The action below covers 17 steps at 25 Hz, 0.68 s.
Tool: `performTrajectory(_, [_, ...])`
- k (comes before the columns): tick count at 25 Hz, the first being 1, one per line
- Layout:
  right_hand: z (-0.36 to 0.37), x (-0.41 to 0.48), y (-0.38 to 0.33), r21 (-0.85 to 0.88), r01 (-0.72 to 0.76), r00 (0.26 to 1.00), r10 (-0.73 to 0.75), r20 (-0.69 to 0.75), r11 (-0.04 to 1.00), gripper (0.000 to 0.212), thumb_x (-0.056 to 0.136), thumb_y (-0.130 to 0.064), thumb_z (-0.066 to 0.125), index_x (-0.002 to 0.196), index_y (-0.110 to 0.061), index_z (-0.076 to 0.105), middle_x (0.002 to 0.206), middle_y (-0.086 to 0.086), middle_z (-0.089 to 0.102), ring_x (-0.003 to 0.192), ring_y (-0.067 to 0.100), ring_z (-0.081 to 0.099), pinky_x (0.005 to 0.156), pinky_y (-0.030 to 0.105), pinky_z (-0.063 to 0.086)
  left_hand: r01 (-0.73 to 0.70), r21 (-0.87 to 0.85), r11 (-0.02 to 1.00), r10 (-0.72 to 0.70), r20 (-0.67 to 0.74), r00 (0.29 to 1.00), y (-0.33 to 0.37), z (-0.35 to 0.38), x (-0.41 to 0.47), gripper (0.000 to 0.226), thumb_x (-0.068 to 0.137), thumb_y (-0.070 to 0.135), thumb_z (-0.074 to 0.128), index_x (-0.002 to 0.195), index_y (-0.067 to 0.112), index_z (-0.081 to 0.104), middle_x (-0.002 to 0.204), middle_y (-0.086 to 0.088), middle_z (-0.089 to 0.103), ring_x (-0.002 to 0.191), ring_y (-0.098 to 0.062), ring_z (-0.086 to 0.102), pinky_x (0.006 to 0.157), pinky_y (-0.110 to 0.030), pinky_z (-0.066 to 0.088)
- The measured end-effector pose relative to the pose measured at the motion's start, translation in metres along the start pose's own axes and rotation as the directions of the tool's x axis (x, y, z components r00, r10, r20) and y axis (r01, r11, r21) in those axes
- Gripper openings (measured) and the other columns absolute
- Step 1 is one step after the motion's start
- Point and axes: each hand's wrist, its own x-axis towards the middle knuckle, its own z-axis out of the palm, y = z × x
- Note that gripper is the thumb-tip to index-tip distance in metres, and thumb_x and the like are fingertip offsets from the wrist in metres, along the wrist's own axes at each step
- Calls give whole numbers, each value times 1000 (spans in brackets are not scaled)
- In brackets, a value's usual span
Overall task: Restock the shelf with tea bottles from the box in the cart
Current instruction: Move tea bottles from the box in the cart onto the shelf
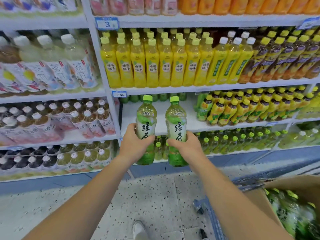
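My left hand grips a green tea bottle around its label, held upright. My right hand grips a second green tea bottle, also upright, right beside the first. Both bottles have light green caps and hang in front of a mostly bare white shelf. A row of green-capped bottles stands at the back of that shelf. At the lower right, a cardboard box in the blue cart holds several more green tea bottles, blurred.
Yellow drink bottles fill the shelf above. Yellow-green bottles crowd the same shelf to the right. Small green bottles line the shelf below. Pale tea bottles fill the left bay. My shoe is on the speckled floor.
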Motion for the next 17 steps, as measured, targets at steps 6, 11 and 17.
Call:
performTrajectory(6, [70,63,-6,-53,-13,998,16,58,999,40,71,-33,86,105,-25,66,94,-3,76,87,19,73,76,40,60,12,68,998,-13,2,1000,-42,-50,69,62,74,34,86,125,26,51,106,11,66,91,-6,67,73,-30,58])
performTrajectory(11, [102,118,10,-103,-28,989,42,139,994,41,66,-43,89,99,-29,69,86,-12,77,80,9,74,74,34,60,83,132,988,-85,6,996,-73,-55,122,43,73,26,85,107,25,59,94,8,69,82,-13,69,65,-33,59])
performTrajectory(17, [121,202,56,-137,1,977,28,212,991,44,64,-41,92,100,-28,69,88,-10,77,79,8,75,78,38,62,128,146,981,-120,-63,991,-127,-32,179,37,69,28,89,99,25,67,83,9,75,72,-5,71,62,-29,59])
